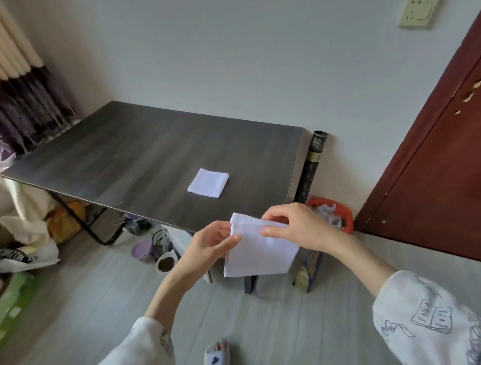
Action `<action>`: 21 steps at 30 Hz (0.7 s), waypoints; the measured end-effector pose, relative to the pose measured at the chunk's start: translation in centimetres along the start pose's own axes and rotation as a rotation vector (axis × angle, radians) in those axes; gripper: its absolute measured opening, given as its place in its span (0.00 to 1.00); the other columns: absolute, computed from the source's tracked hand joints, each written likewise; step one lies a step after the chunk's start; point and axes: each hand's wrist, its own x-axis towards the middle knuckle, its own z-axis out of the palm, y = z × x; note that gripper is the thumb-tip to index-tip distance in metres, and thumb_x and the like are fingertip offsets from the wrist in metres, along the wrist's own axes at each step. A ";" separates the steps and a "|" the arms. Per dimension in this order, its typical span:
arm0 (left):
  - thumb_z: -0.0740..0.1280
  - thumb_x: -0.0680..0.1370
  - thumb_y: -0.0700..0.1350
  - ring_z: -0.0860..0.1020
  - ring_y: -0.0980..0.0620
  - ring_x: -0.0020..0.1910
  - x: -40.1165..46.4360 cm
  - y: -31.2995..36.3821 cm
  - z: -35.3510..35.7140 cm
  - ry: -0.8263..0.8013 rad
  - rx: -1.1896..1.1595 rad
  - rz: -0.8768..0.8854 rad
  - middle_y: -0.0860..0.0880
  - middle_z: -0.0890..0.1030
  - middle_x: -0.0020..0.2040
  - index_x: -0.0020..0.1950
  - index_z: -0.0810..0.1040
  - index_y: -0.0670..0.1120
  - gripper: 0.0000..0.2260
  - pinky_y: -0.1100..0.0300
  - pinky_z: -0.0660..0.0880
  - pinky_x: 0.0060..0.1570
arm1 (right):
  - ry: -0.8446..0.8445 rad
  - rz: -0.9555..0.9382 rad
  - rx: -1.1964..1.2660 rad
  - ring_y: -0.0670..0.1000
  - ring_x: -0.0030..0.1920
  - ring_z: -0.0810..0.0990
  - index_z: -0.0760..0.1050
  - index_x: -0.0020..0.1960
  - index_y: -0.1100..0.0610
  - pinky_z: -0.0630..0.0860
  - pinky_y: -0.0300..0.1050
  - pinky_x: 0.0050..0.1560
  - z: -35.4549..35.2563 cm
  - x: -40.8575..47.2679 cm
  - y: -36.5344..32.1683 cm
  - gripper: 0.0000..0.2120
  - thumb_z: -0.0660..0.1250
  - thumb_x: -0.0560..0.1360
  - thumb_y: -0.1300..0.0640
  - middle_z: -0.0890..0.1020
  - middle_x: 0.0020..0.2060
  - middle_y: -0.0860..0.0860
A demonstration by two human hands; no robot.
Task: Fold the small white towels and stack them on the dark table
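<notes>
Now left hand (209, 243), right hand (291, 227) pinch white towel (260, 252); left fingers hidden behind.

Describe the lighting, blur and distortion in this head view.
Head view: soft, even daylight, no hard shadows; dull sheen on the dark table; wide-angle bending of the door and curtain at the edges; sleeves slightly blurred; held towel and folded towel fairly sharp.

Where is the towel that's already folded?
The folded towel lies flat on the dark table, toward its right near part, beyond both hands and the towel they hold.
</notes>
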 end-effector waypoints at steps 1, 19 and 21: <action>0.68 0.76 0.44 0.79 0.53 0.43 2.2 -0.3 -1.0 -0.008 0.002 -0.007 0.45 0.79 0.44 0.52 0.75 0.40 0.09 0.62 0.76 0.43 | 0.002 0.017 0.004 0.42 0.46 0.77 0.78 0.46 0.50 0.69 0.32 0.45 -0.2 2.1 0.6 0.05 0.68 0.73 0.50 0.81 0.43 0.44; 0.65 0.77 0.46 0.80 0.51 0.46 32.8 -10.1 -9.8 -0.275 0.278 -0.347 0.48 0.81 0.47 0.53 0.75 0.45 0.07 0.62 0.79 0.47 | -0.037 0.532 0.120 0.43 0.38 0.73 0.78 0.51 0.57 0.66 0.34 0.37 2.2 28.9 14.0 0.08 0.66 0.75 0.53 0.76 0.38 0.44; 0.65 0.77 0.46 0.80 0.50 0.45 34.8 -11.0 -9.7 -0.279 0.303 -0.371 0.48 0.81 0.44 0.52 0.75 0.45 0.07 0.59 0.78 0.47 | -0.066 0.562 0.127 0.43 0.38 0.72 0.77 0.48 0.55 0.66 0.35 0.37 2.0 30.6 15.4 0.06 0.66 0.76 0.53 0.75 0.36 0.44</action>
